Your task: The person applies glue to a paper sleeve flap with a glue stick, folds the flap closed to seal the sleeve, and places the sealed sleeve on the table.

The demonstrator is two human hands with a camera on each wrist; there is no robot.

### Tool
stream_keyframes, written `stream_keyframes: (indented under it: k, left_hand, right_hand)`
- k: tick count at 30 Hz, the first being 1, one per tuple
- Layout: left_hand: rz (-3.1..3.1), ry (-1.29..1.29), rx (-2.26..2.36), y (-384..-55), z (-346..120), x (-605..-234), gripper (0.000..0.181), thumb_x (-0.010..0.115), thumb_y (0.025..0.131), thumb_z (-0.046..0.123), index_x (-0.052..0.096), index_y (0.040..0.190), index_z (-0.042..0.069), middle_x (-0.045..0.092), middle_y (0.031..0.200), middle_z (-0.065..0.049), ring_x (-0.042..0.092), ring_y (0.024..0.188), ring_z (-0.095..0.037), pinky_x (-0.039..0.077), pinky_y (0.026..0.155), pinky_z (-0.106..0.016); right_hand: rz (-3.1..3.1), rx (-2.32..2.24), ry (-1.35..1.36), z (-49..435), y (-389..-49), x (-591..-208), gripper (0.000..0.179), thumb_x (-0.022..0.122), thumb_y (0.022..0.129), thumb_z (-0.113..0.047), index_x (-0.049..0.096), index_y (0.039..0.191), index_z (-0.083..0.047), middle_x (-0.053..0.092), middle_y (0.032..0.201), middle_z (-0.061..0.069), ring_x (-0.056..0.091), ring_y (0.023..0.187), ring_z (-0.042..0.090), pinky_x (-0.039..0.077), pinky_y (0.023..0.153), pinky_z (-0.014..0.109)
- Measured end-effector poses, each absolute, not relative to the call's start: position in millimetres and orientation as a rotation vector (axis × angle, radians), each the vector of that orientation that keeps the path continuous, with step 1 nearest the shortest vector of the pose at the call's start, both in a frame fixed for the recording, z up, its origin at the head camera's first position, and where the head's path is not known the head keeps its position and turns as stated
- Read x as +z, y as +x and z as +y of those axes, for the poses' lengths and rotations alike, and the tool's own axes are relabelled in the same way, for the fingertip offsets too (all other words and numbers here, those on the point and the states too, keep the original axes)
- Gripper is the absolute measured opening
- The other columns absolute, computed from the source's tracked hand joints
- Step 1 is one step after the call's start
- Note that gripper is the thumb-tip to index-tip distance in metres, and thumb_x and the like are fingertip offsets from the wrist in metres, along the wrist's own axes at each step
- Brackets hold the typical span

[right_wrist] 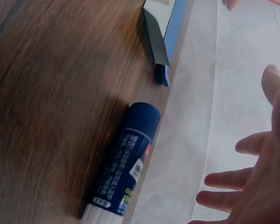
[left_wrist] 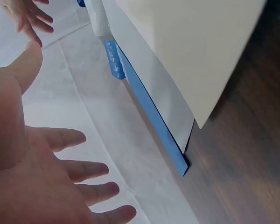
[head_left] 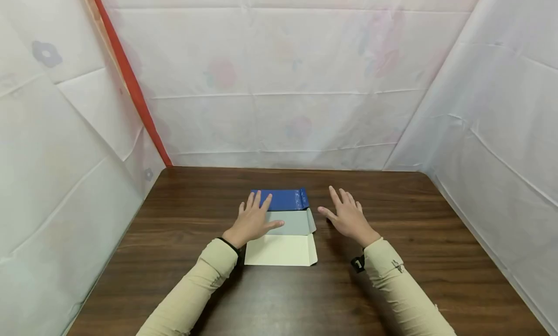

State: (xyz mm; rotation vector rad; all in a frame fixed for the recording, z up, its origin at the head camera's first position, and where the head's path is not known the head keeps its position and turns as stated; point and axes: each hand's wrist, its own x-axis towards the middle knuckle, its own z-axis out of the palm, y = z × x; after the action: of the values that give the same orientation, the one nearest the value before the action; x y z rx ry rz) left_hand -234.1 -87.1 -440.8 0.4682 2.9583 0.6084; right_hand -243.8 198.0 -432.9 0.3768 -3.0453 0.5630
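Three folded card pieces lie in a column on the table: a blue one (head_left: pixel 283 200) at the far end, a grey-green one (head_left: pixel 294 223) in the middle and a cream one (head_left: pixel 279 251) nearest me. Each has a folded flap along its right side; whitish smears show on the blue flap (left_wrist: pixel 114 60). My left hand (head_left: pixel 252 223) is spread above the left part of the blue and grey-green pieces, holding nothing. To the right of the pieces, my right hand (head_left: pixel 348 220) hovers with fingers extended and apart. A capped navy glue stick (right_wrist: pixel 123 163) lies near it, hidden from the head view.
The dark wood table (head_left: pixel 174 220) ends at a pale printed sheet (head_left: pixel 270 84) hung behind it, with similar sheets on both sides. A red strip (head_left: pixel 131 79) runs down the left back corner. Black straps circle both wrists.
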Motion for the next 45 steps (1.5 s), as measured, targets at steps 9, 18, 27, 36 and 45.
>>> stream_keyframes:
  k: [9,18,27,36,45]
  left_hand:
    - [2.933,0.545,0.61,-228.1,-85.0,-443.4,0.084,0.058,0.091,0.056,0.029,0.154,0.008,0.015,0.16,-0.026,0.009,0.15,-0.042,0.017,0.114,-0.066]
    - [2.909,0.611,0.621,-222.6,-85.4,-451.6,0.079,0.062,0.091,0.05,0.035,0.151,0.008,0.023,0.158,-0.025,0.016,0.148,-0.045,0.022,0.112,-0.067]
    - [2.874,0.659,0.626,-217.0,-86.2,-454.9,0.076,0.066,0.09,0.046,0.039,0.149,0.008,0.027,0.156,-0.026,0.022,0.146,-0.045,0.025,0.11,-0.066]
    - [2.833,0.694,0.61,-211.6,-85.3,-458.7,0.072,0.069,0.089,0.044,0.045,0.146,0.007,0.034,0.153,-0.025,0.029,0.142,-0.046,0.029,0.108,-0.066]
    - [2.85,0.796,0.561,-205.5,-84.0,-462.8,0.064,0.076,0.084,0.037,0.056,0.135,0.003,0.055,0.13,-0.02,0.049,0.12,-0.035,0.044,0.1,-0.052]
  right_hand:
    - [-3.097,0.566,0.344,216.3,-243.8,-438.3,0.071,0.035,0.103,-0.051,0.015,0.157,-0.01,0.026,0.154,0.031,0.025,0.142,0.049,0.021,0.11,0.069]
    - [-3.126,0.563,0.339,225.6,-241.4,-440.7,0.069,0.038,0.104,-0.045,0.016,0.156,-0.007,0.03,0.151,0.032,0.03,0.139,0.051,0.024,0.108,0.069]
    - [-3.153,0.529,0.338,233.3,-240.3,-448.6,0.07,0.042,0.102,-0.046,0.024,0.154,-0.002,0.037,0.147,0.033,0.036,0.134,0.052,0.029,0.104,0.069]
    - [-3.171,0.486,0.334,238.2,-240.6,-455.7,0.068,0.048,0.101,-0.043,0.033,0.149,0.001,0.041,0.144,0.033,0.04,0.132,0.052,0.034,0.103,0.067]
    - [-3.185,0.427,0.37,242.7,-238.6,-458.9,0.061,0.059,0.097,-0.035,0.045,0.142,0.003,0.048,0.136,0.033,0.045,0.126,0.052,0.04,0.101,0.062]
